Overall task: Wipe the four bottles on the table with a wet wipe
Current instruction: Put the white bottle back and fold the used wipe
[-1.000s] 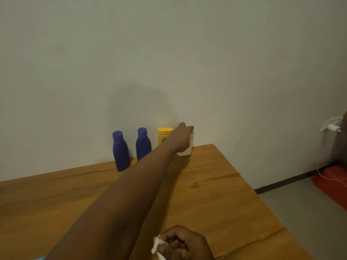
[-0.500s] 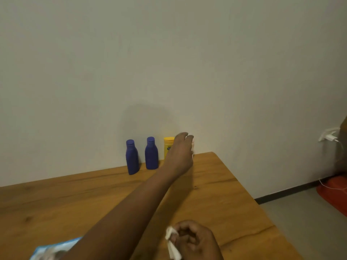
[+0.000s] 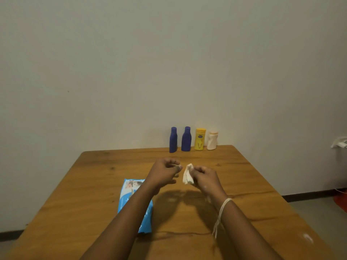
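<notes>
Four bottles stand upright in a row against the wall at the table's far edge: a blue bottle (image 3: pixel 173 139), a second blue bottle (image 3: pixel 186 139), a yellow bottle (image 3: pixel 200 139) and a white bottle (image 3: pixel 212 140). My right hand (image 3: pixel 203 175) holds a crumpled white wet wipe (image 3: pixel 188 174) above the middle of the table. My left hand (image 3: pixel 163 172) hovers just left of the wipe, fingers loosely curled, holding nothing. Both hands are well short of the bottles.
A blue wet-wipe pack (image 3: pixel 133 201) lies flat on the wooden table (image 3: pixel 253 184), partly under my left forearm. A string is tied around my right wrist (image 3: pixel 223 205). A white plug (image 3: pixel 339 144) sits on the wall at right, above something red on the floor (image 3: pixel 340 199).
My left hand has let go of the white bottle and pulled back from the row to beside the wipe. My view has drawn back, showing more of the table and the wipe pack.
</notes>
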